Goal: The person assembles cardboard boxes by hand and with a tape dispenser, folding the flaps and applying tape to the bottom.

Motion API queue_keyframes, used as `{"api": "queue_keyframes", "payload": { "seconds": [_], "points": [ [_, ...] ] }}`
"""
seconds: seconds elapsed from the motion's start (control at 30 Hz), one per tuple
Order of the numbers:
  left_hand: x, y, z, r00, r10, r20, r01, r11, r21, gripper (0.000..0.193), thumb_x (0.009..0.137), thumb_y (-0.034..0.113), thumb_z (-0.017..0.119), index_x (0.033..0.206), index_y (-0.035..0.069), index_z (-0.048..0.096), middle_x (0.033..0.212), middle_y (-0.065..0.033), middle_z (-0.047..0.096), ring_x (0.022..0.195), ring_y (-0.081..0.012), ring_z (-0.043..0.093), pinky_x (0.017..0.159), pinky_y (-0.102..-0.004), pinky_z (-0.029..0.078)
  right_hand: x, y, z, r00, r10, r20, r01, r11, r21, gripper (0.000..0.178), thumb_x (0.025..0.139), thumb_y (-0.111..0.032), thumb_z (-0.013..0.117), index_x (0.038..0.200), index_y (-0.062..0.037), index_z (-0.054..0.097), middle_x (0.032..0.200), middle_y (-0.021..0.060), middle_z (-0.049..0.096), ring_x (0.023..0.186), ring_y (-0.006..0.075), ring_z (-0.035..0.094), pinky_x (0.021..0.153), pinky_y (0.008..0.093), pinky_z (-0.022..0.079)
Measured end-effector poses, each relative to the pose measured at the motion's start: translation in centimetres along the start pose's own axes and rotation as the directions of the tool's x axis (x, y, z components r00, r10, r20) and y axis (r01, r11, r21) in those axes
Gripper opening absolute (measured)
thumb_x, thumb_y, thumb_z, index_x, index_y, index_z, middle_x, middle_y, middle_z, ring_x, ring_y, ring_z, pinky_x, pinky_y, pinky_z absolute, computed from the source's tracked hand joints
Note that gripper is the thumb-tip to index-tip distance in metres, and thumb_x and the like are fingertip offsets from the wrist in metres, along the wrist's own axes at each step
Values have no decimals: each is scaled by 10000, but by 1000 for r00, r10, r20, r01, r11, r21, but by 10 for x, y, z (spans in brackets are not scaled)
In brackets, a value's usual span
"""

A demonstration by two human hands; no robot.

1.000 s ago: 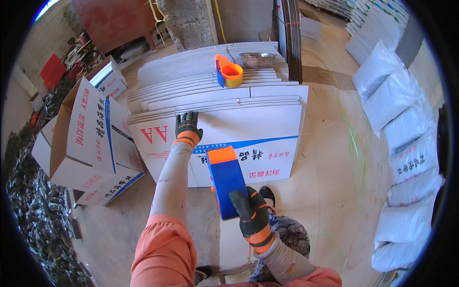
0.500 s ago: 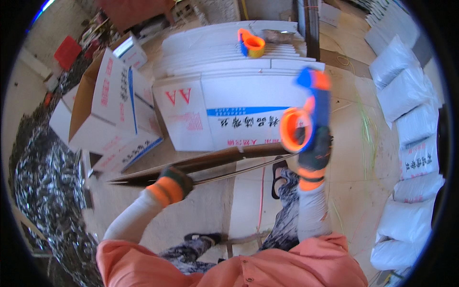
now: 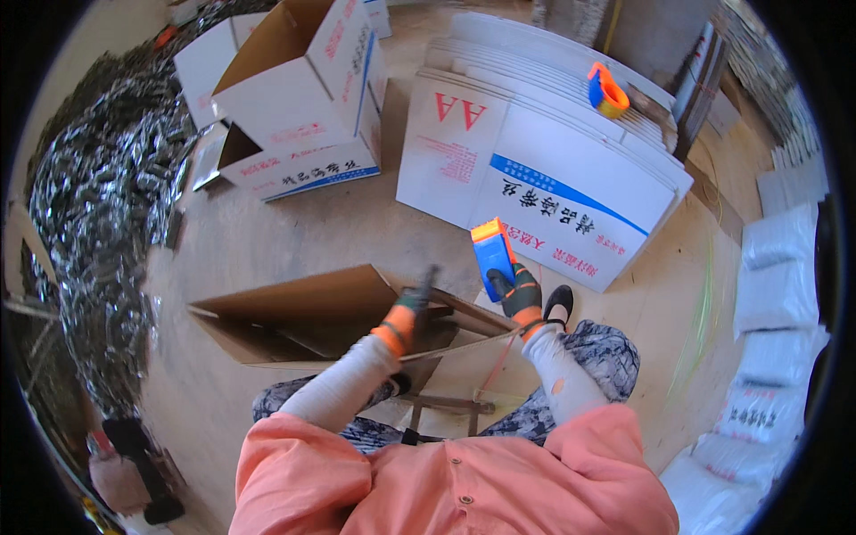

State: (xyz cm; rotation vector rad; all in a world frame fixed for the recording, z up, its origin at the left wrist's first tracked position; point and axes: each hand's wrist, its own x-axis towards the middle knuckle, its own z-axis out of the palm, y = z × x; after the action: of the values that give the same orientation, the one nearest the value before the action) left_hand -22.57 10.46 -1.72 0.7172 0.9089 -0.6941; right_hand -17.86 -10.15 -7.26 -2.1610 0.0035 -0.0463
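Note:
My right hand (image 3: 522, 299), in a dark glove with an orange cuff, grips a blue and orange tape dispenser (image 3: 493, 254). The wrist is beside the right corner of a cardboard carton (image 3: 299, 314). This carton stands in front of me between my legs, partly spread, with its brown inside facing up. My left hand (image 3: 407, 314), gloved the same way, is over the carton's opening near the flaps. Motion blurs its fingers, though one seems to point away from me. Whether it touches the flaps I cannot tell.
Ahead leans a stack of flattened white cartons (image 3: 446, 160) with another tape dispenser (image 3: 609, 94) on top. Opened white cartons (image 3: 308, 102) stand at the far left, beside a heap of dark, shiny material (image 3: 98, 214). White filled bags (image 3: 776, 294) line the right side.
The carton has gone from nearly flat to partly spread. My left hand has left its left end for the flaps. The tape dispenser has come down in my right hand. The view has shifted.

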Motion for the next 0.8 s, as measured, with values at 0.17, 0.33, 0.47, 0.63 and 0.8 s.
{"api": "queue_keyframes", "payload": {
  "seconds": [0.17,0.33,0.47,0.63,0.8],
  "points": [
    [22,-32,22,833,552,38,-524,767,370,452,701,48,689,1118,35,514,949,-70,604,829,-194,573,732,-306,481,-41,-24,8,961,246,125,-265,694,670,304,851,-277,635,988,-7,609,839,46,648,723,114,589,637,276,478],
    [26,7,-63,937,104,333,-321,632,706,596,718,323,745,1202,49,532,1124,-147,604,1015,-249,581,840,-362,479,-54,-19,4,932,106,346,-359,401,843,292,869,-228,602,1060,-7,588,867,37,640,755,114,585,703,266,485],
    [52,12,-130,889,364,279,-218,-200,955,617,822,581,492,1216,110,548,1223,-185,537,1147,-350,491,983,-398,372,-57,-27,48,783,-224,580,125,971,205,327,833,-264,652,1023,-12,566,840,109,648,733,178,607,681,317,486],
    [-88,135,-216,173,972,157,380,-213,900,435,821,363,548,1126,52,541,1119,-188,552,1029,-351,532,900,-414,427,-64,-6,57,751,-125,648,-45,970,240,321,849,-256,633,1047,-14,563,852,121,646,733,190,610,674,329,490],
    [-105,106,-283,411,907,-91,149,31,988,671,834,373,535,1367,41,302,1374,-214,364,1214,-411,404,1002,-445,346,-63,-7,81,759,-49,649,-166,949,267,381,845,-275,636,1099,-4,551,917,143,636,767,216,620,704,320,498]
  ]
}}
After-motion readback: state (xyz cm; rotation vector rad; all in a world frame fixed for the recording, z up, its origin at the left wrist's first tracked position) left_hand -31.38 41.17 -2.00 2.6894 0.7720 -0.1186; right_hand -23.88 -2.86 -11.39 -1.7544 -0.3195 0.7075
